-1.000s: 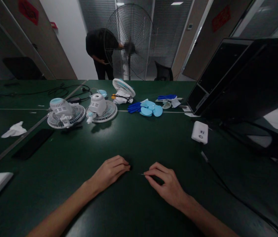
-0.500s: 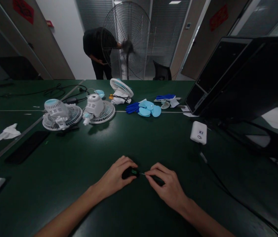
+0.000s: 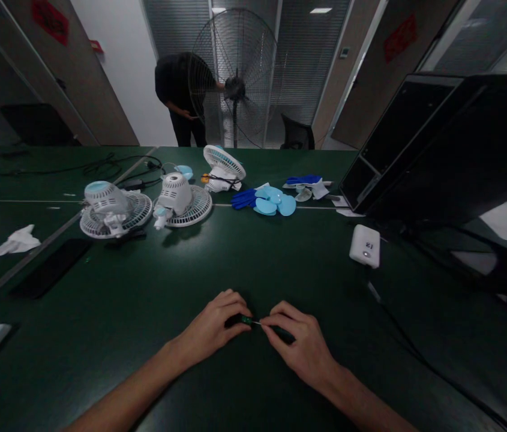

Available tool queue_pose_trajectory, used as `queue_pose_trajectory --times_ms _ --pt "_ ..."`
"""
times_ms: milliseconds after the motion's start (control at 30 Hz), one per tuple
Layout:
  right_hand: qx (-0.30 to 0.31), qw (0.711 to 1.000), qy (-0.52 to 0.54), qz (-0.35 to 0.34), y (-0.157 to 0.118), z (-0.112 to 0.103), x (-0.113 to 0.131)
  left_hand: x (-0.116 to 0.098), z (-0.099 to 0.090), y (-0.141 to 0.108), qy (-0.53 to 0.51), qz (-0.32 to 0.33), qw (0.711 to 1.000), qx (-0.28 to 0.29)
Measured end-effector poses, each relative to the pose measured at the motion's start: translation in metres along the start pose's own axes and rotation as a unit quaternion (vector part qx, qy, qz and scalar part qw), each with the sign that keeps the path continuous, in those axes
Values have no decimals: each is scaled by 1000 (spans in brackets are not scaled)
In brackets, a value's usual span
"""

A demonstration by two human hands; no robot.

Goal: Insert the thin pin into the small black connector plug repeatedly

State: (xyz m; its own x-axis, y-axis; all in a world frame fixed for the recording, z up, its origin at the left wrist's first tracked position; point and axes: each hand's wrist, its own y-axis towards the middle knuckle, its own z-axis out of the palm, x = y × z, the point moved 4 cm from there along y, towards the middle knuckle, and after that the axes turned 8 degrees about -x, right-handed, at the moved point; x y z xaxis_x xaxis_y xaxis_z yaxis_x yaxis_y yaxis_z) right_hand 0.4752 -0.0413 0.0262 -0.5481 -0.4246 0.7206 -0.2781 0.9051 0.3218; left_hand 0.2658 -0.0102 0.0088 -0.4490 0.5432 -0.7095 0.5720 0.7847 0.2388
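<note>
Near the front of the dark green table, my left hand [image 3: 215, 324] is closed, thumb and fingers pinching a small dark piece with a green patch [image 3: 246, 320]. Its exact kind is hard to make out. Facing it, my right hand [image 3: 298, 339] is closed around what looks like a screwdriver [image 3: 285, 334]. The dark handle lies partly hidden under the fingers, and its thin metal shaft points left at the green-patched piece. The shaft's tip reaches that piece or stops right beside it; I cannot tell which.
White fans [image 3: 174, 195] lie across the back left. Blue fan blades [image 3: 275, 201] and blue gloves [image 3: 302, 180] are at the back. A white box with a cable [image 3: 365, 246] and a large black monitor [image 3: 451, 144] stand right. Behind, a person [image 3: 183, 90] bends beside a large standing fan [image 3: 235, 88].
My hands have come slightly closer together, and the metal shaft shows shorter between them. Each hand keeps its hold. The whole view has shifted a little.
</note>
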Motion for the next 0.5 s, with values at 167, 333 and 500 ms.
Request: queue_pose_trajectory --times_ms 167,333,500 --pt "5 999 42 21 4 0 2 3 0 0 -14 -5 1000 -8" --pt "5 1000 3 1 1 -1 3 1 1 -1 -5 3 1000 -9" --pt "15 998 -68 -8 -2 5 2 -3 0 -2 0 0 1000 -6"
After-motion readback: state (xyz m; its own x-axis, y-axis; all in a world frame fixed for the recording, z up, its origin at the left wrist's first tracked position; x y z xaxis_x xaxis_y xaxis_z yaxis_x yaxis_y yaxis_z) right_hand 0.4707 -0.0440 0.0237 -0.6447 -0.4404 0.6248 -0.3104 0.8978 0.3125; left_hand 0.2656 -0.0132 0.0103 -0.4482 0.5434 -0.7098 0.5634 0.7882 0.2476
